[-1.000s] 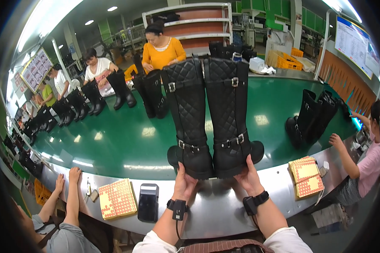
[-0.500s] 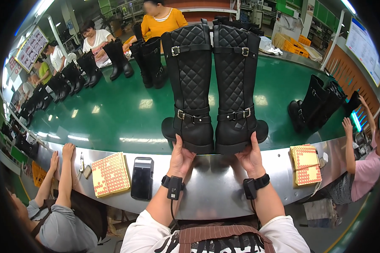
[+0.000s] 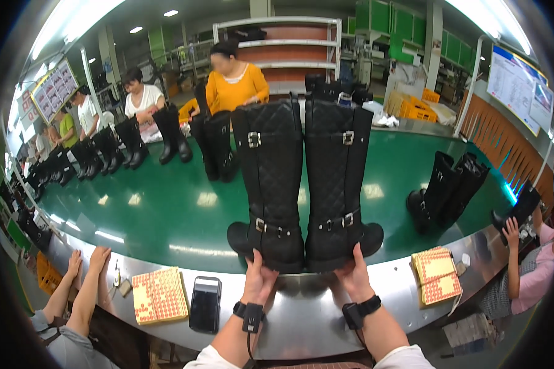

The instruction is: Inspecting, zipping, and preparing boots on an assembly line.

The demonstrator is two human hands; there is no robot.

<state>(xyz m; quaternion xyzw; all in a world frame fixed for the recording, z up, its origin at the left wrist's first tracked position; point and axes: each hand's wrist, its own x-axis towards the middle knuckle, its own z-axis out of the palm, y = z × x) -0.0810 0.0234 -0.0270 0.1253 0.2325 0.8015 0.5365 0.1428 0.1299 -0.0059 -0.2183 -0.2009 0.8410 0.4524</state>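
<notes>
A pair of tall black quilted boots with buckled straps stands upright and side by side in front of me, heels toward me and toes pointing outward. My left hand [image 3: 260, 280] grips the left boot [image 3: 271, 178] low at the heel, thumb up against it. In the same way my right hand [image 3: 354, 277] holds the right boot [image 3: 333, 178], its thumb on the heel. The fingers of both hands are partly hidden beneath the boots. Both heels are at the line between the green belt [image 3: 166, 227] and the metal edge [image 3: 301, 320].
Left of my arms lie a black phone [image 3: 205, 304] and a stack of yellow sticker sheets [image 3: 160, 295]; another stack [image 3: 436, 275] is at right. More boots [image 3: 172, 135] line the belt's far left, others [image 3: 452, 190] its right. Co-workers surround the belt; one at right holds a boot [image 3: 517, 206].
My view has tilted up, so the belt, boots and hands sit lower in the picture. My grip on both boots looks the same. The co-worker's boot at right shows more fully.
</notes>
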